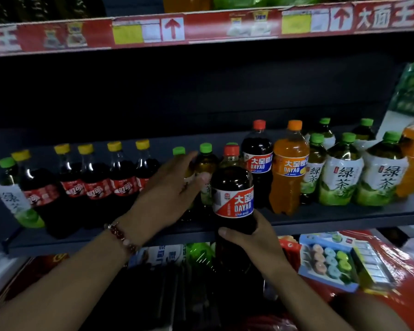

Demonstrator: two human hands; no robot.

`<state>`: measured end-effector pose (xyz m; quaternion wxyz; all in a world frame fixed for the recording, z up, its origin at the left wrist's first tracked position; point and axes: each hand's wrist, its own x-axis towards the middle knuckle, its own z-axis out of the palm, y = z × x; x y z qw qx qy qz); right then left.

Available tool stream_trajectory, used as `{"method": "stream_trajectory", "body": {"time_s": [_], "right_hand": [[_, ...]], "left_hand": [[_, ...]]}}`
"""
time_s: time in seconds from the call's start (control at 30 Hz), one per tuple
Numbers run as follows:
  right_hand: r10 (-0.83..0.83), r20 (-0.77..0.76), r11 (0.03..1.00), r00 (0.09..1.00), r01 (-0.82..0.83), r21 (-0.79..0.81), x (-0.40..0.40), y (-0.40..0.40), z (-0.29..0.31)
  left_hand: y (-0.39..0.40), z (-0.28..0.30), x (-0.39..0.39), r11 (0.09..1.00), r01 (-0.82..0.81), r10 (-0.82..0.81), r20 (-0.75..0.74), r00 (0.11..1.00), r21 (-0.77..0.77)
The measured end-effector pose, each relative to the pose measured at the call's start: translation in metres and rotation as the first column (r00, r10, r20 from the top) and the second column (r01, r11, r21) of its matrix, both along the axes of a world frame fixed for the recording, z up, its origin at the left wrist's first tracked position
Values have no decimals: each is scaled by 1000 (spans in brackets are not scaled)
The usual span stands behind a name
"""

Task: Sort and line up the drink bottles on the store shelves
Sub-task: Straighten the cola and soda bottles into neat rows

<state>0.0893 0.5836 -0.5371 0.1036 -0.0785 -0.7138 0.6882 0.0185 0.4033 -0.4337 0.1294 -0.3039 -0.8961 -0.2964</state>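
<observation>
Closest to the camera, the right hand (253, 237) has its fingers and thumb curled round the lower body of a big dark-brown plastic soda bottle with a red cap and a red, white and blue DAYAO label (233, 199), holding it upright right at the front lip of the dark grey metal shelf (344, 217), about 5 o'clock from the middle of the view. Can't tell if its base is on the shelf or hanging just in front of it.

At 9 o'clock from that bottle, the left hand (170, 189), with a red beaded bracelet (122, 236) on the wrist, reaches in with fingers fairly straight and spread, resting against a green-capped bottle of amber tea (204, 174) in a small cluster of them.

Further along the shelf at 9 o'clock sits a row of yellow-capped cola bottles with red labels (96, 185), full of dark liquid, plus one green-capped tea bottle with a white label (12, 189) at the far left end. Over at 3 o'clock: a second dark DAYAO bottle (257, 161), an orange-capped bottle of orange soda (289, 168), then several green tea bottles with white and green labels (342, 173).

Up at 12 o'clock is a red shelf-edge strip with price tags and red arrows (172, 29). Down at 4 o'clock, below the shelf, there's a blue tray of small round pastel items (328, 261).
</observation>
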Motion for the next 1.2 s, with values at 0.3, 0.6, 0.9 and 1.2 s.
{"method": "stream_trajectory", "body": {"time_s": [0.3, 0.6, 0.9, 1.2], "right_hand": [[-204, -76, 978, 976, 199, -68, -10, 39, 6], [-280, -124, 954, 952, 261, -147, -10, 61, 4], [-190, -165, 975, 968, 167, -145, -15, 51, 14], [-159, -168, 984, 973, 170, 54, -70, 16, -2]], "left_hand": [[69, -2, -92, 862, -130, -98, -413, 905, -490], [95, -32, -85, 958, 37, -150, -386, 910, -285], [14, -62, -19, 949, 59, -58, -12, 998, 310], [-44, -86, -17, 698, -113, -53, 209, 977, 707]]}}
